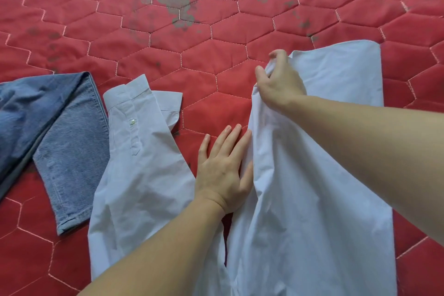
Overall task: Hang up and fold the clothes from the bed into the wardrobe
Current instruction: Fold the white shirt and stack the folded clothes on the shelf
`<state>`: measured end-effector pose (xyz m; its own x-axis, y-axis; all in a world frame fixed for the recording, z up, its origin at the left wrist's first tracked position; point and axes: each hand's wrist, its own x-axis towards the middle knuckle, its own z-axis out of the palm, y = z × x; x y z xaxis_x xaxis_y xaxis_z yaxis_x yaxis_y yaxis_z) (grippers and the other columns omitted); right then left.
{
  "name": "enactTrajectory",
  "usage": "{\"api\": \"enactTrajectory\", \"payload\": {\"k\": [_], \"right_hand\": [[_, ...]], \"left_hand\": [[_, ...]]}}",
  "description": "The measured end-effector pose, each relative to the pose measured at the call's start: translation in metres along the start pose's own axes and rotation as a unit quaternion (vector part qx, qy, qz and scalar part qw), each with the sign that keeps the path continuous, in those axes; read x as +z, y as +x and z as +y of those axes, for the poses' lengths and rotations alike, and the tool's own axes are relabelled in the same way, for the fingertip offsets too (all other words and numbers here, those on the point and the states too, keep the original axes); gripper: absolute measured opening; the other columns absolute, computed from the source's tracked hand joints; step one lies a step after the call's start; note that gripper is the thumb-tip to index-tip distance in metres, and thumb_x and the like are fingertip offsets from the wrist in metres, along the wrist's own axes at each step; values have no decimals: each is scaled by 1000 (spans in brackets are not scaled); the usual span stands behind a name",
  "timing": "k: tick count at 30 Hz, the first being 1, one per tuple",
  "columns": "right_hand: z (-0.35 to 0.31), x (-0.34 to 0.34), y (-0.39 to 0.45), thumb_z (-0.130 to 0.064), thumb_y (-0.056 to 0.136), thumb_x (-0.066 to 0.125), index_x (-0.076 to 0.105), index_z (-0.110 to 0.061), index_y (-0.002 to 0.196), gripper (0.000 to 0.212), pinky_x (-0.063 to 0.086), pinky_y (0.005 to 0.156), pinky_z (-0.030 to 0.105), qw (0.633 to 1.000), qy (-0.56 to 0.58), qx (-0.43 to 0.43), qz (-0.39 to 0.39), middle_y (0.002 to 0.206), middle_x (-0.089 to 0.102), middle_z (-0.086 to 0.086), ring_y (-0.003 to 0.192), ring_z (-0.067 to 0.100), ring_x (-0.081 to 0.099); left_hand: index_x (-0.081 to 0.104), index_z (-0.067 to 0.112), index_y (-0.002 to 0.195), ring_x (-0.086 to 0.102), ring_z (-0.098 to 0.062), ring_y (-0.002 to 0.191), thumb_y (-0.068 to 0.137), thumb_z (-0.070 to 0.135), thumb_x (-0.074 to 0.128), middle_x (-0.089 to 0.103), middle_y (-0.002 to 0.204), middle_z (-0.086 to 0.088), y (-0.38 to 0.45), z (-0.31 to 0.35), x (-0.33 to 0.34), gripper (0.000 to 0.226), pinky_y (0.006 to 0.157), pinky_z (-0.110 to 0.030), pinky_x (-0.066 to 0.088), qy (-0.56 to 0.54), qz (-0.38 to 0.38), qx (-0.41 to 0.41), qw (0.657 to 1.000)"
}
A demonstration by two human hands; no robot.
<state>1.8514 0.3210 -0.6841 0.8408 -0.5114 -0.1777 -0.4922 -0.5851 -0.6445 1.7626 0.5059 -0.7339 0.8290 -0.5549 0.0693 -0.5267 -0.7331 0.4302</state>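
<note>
The right hand gripped a raised fold of the white shirt on the bed, the left hand lay flat beside it; the fold could slip and crease.

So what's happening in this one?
A person is folding a white button-up shirt on a red quilted mattress. The right hand grips and lifts a bunched edge of the shirt while the left hand presses flat beside it. Blue denim jeans lie untouched at left.
</note>
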Motion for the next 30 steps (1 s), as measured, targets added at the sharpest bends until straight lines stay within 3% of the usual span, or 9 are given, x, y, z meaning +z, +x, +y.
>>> {"api": "enactTrajectory", "payload": {"k": [2, 5, 9, 12, 16, 19, 21, 25, 30], "right_hand": [[5, 0, -27, -36, 96, 43, 37, -26, 140, 45, 43, 90, 36, 995, 62, -80, -2, 120, 54, -1, 94, 13, 55], [31, -1, -94, -38, 91, 44, 50, -21, 133, 45, 44, 94, 43, 982, -20, -186, 28, 127, 50, 0, 109, 17, 54], [53, 15, -183, -57, 87, 25, 40, -25, 144, 67, 19, 115, 47, 986, -92, -141, -17, 154, 32, 2, 140, 21, 32], [56, 37, -207, -63, 85, 12, 25, -28, 153, 77, -1, 118, 52, 975, -170, -132, -54, 162, 15, -1, 149, 23, 11], [62, 48, -191, -60, 94, 20, 7, -31, 155, 68, -7, 116, 54, 950, -275, -135, -67, 164, -1, -4, 150, 23, -6], [60, 48, -189, -61, 95, 18, -1, -30, 155, 70, -8, 116, 55, 940, -305, -133, -78, 164, -8, -3, 149, 23, -12], [53, 45, -192, -59, 97, 17, -4, -29, 155, 69, -8, 116, 56, 936, -319, -117, -94, 163, -11, -2, 149, 24, -14], [28, 45, -219, -51, 99, 26, 7, -28, 155, 64, -8, 117, 52, 951, -268, -129, -84, 164, -5, 1, 150, 22, -7], [-20, 73, -265, -43, 96, 39, 28, -30, 150, 57, -1, 116, 51, 953, -179, -226, -96, 159, 20, -3, 146, 18, 16]], "left_hand": [[51, 23, 141, 34, -13, 143, 89, 40, 31, 43, 151, 4, 0, 0, 1, 58, 116, -46, 14, -4, 17, -5, 1000], [55, 24, 137, 35, -11, 141, 93, 39, 30, 46, 149, 5, 2, 0, 4, 53, 116, -43, 13, -13, 37, -17, 999], [57, 26, 135, 35, -7, 141, 90, 36, 28, 48, 147, 8, 3, -1, 4, 55, 117, -38, 10, -41, 36, -33, 998], [59, 23, 132, 36, -9, 141, 87, 24, 32, 49, 146, 5, 5, 1, -4, 53, 118, -36, 11, -88, 25, -55, 994], [68, 14, 120, 56, -20, 120, 77, 9, 34, 66, 126, -4, -23, -9, -33, 56, 106, -27, 34, -177, 69, -115, 975], [71, 18, 113, 59, -26, 112, 74, 6, 42, 69, 115, -3, -68, -32, -55, 50, 101, -37, 38, -58, 103, -73, 990], [65, 26, 120, 49, -27, 124, 81, 10, 49, 59, 129, -1, -94, -52, -69, 45, 106, -46, 29, 38, 114, -116, 986], [38, 26, 143, 28, -29, 138, 88, 37, 61, 27, 153, -3, -126, -71, -96, 61, 111, -47, 21, -43, 136, -434, 889], [56, 13, 123, 60, -28, 108, 71, 43, 71, 63, 119, -8, -142, -76, -111, 62, 95, -38, 48, -273, 90, -507, 813]]}}
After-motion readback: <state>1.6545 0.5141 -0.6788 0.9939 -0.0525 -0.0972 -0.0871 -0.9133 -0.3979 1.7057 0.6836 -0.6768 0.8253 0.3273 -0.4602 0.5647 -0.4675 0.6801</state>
